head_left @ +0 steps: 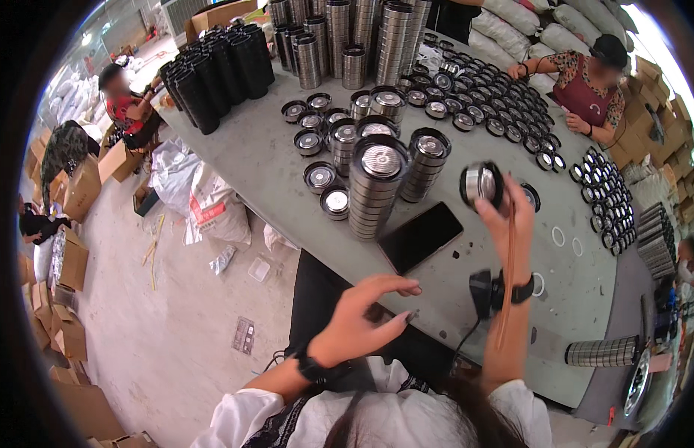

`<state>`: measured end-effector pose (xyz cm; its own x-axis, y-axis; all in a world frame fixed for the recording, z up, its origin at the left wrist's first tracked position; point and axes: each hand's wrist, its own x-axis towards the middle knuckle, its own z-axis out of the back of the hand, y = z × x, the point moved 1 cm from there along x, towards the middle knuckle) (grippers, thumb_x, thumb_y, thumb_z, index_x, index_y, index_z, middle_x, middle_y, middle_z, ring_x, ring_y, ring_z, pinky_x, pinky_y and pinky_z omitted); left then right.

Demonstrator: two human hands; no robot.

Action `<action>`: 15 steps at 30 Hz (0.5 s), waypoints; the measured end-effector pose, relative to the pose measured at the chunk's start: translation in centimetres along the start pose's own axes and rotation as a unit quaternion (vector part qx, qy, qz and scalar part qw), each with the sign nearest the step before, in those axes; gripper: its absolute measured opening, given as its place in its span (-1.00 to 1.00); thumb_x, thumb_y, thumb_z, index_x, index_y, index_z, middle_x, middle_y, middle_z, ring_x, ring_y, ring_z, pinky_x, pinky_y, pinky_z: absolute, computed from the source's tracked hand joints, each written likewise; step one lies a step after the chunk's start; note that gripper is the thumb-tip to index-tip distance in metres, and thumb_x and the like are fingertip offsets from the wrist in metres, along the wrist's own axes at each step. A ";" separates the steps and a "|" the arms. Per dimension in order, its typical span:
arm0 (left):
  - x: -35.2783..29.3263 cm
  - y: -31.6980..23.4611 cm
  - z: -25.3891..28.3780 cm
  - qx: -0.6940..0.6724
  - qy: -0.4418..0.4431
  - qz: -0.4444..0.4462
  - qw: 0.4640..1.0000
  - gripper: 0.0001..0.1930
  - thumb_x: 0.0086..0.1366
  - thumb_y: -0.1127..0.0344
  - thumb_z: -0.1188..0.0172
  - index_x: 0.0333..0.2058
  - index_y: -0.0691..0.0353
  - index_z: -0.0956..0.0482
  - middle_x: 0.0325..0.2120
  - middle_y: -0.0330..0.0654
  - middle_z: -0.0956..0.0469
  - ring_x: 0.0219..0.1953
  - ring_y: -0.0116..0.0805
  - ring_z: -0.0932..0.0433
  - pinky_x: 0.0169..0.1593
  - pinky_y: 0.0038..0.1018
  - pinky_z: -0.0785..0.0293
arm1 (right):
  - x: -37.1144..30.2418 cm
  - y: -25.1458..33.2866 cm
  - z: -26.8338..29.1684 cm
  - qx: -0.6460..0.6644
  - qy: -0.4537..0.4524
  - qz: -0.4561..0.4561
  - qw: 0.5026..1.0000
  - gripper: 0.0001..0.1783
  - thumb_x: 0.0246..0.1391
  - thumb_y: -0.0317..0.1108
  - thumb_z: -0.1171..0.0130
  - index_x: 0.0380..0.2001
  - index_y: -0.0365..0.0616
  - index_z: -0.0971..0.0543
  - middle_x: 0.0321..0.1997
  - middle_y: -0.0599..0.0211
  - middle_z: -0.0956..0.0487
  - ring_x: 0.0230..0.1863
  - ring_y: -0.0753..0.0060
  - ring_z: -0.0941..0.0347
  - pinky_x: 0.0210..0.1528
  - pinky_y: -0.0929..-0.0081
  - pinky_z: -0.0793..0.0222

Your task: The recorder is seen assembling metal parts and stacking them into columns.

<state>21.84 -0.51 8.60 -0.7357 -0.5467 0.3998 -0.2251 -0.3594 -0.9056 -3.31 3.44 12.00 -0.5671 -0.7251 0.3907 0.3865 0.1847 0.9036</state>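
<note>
My right hand [513, 224] is raised over the table, its fingers closed round a round black-rimmed metal lid [479, 183]. A thin brown stick [505, 310] runs from the same hand down along the forearm. Close to the table's near edge, my left hand [362, 317] is empty, with thumb and fingers apart. A dark phone [421, 237] lies on the table between my hands. Beyond it stand a tall stack of similar lids [373, 190] and a shorter stack [425, 164]. Another single lid [528, 197] lies partly hidden behind my right hand.
Many lids [504, 112] cover the far right of the grey table [272, 172]. Black cylinders [216, 75] stand far left. White rings [558, 237] and a lying lid stack [602, 352] are at right. A co-worker [589, 89] sits across; a sack [216, 209] stands on the floor.
</note>
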 end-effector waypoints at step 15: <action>0.8 -10.7 14.6 -0.376 0.233 -0.308 0.842 -0.90 0.24 0.21 -0.16 -0.27 -0.14 -0.48 -0.36 -0.31 -0.57 -0.37 -0.35 -0.51 -0.19 -0.27 -0.24 | 8.9 -1.4 -5.1 -0.317 0.089 0.042 0.943 -0.39 -0.10 -0.12 -0.36 -0.10 -0.39 -0.46 -0.24 0.07 -0.57 -0.21 0.26 -0.51 -0.10 0.40 -0.36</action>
<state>32.97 -8.16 20.73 -0.4634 -0.0119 0.8861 -0.8674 0.2109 -0.4508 -5.19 -6.64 13.29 -0.4067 -0.8357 0.3691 0.8138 -0.1478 0.5621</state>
